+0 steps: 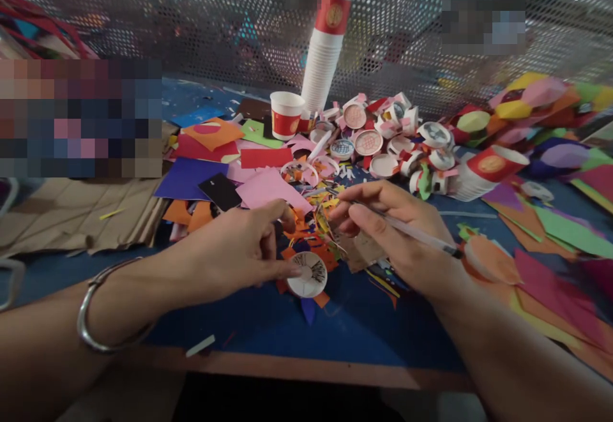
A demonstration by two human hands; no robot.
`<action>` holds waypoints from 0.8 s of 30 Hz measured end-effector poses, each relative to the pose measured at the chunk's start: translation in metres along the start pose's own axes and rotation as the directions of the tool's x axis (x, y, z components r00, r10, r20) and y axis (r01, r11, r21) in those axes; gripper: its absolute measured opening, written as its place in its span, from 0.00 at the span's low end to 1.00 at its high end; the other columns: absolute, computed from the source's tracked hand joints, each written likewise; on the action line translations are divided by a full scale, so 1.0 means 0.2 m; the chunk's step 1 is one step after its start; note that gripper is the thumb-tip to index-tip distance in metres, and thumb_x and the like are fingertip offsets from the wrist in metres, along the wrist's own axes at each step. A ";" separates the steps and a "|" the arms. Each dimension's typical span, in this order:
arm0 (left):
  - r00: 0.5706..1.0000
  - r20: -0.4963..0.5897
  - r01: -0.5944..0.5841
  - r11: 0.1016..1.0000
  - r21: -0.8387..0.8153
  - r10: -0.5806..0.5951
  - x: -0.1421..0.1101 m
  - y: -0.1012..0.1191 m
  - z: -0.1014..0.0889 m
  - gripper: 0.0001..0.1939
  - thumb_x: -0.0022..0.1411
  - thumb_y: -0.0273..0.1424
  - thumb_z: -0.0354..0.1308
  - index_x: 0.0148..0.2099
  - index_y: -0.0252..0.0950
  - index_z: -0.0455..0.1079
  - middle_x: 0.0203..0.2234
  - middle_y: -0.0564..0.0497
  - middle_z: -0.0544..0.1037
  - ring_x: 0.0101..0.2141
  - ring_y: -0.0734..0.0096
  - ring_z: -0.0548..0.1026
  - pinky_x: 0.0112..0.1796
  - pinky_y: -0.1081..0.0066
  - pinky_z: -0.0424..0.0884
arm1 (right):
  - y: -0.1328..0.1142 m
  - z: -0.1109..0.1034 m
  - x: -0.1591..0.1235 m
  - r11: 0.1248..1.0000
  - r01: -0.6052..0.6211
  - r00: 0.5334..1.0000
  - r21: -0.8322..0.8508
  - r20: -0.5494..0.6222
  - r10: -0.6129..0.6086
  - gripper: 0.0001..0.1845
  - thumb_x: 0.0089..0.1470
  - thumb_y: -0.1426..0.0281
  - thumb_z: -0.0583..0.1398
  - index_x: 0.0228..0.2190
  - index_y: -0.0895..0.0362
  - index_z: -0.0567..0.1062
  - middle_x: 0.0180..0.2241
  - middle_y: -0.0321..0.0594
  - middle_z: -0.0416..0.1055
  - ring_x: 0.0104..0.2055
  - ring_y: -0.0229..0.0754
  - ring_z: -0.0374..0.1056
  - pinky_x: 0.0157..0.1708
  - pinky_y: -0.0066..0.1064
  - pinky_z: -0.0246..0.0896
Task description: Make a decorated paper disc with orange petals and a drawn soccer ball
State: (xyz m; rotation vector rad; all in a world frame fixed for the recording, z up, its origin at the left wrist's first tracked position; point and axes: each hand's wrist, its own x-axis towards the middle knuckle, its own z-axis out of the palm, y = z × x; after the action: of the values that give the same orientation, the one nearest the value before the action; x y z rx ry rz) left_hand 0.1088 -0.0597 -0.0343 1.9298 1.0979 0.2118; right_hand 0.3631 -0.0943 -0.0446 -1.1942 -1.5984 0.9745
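My left hand (pixel 249 243), with a silver bangle on its wrist, is closed with the fingers curled. Its thumb presses on the left rim of a small white paper cup base (pixel 313 275), which has dark pen strokes drawn inside. Orange paper tabs and a blue pointed piece (pixel 308 311) stick out from around the base. My right hand (pixel 387 230) grips a clear-barrelled pen (pixel 416 232) between thumb and fingers, its dark end pointing right. The pen is held away from the cup base. Colourful paper scraps (pixel 318 214) lie between both hands.
Behind are a tall stack of paper cups (pixel 323 58), a single red-and-white cup (pixel 287 115) and a pile of decorated cup bases (pixel 368 141). Tilted cups (pixel 493 170) lie right. Coloured paper (pixel 272 189), cardboard (pixel 81 211) and perforated metal (pixel 215 26) surround the blue table (pixel 383 339).
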 end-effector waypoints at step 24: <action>0.704 0.063 -0.542 0.477 0.692 0.708 -0.17 0.02 0.21 0.17 0.66 0.15 0.47 0.41 0.31 0.76 0.25 0.53 0.80 0.22 0.67 0.74 0.25 0.65 0.68 | -0.08 0.05 -0.07 0.912 0.207 0.948 -0.355 0.303 -0.097 0.09 0.64 0.71 0.59 0.32 0.56 0.77 0.26 0.31 0.76 0.26 0.30 0.70 0.27 0.22 0.62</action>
State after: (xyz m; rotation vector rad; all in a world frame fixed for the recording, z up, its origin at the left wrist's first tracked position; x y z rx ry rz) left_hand 0.1138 -0.1122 -0.0476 3.0203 0.5384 0.5205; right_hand 0.3505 -0.1118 -0.0345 -1.2005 -2.1516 0.7725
